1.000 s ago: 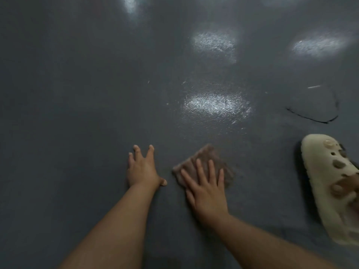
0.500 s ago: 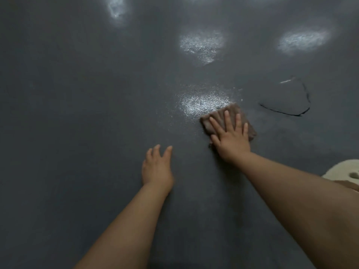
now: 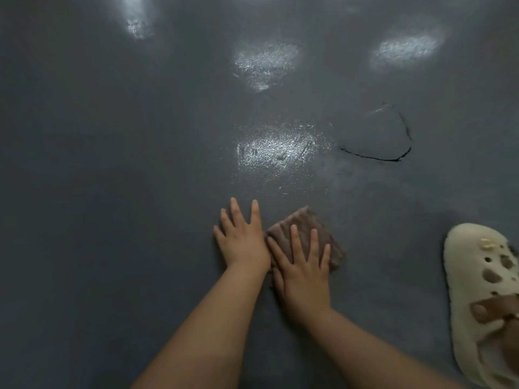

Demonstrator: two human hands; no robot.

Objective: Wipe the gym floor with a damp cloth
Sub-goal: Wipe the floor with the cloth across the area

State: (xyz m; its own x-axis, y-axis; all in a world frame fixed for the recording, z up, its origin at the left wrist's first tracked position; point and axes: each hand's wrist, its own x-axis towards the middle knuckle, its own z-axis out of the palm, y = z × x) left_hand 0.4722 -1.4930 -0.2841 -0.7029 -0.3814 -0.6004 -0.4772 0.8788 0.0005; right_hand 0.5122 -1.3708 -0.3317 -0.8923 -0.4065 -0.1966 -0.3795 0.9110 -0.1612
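Dark grey gym floor (image 3: 140, 192) with light reflections, right hand (image 3: 302, 272) flat with straight fingers pressing brown cloth (image 3: 304, 231), left hand (image 3: 243, 240) flat beside it, cream clog (image 3: 483, 290) at right.

The dark grey floor (image 3: 112, 192) carries a brown cloth (image 3: 306, 228), a cream clog (image 3: 477, 265) and a black scuff line (image 3: 376, 158).

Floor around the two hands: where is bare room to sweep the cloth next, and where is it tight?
Bare floor spreads wide left of the left hand. Ahead lies open floor up to the black mark. A strip stays free between the cloth, pressed under the right hand, and the shoe. Tightest: the hands side by side.
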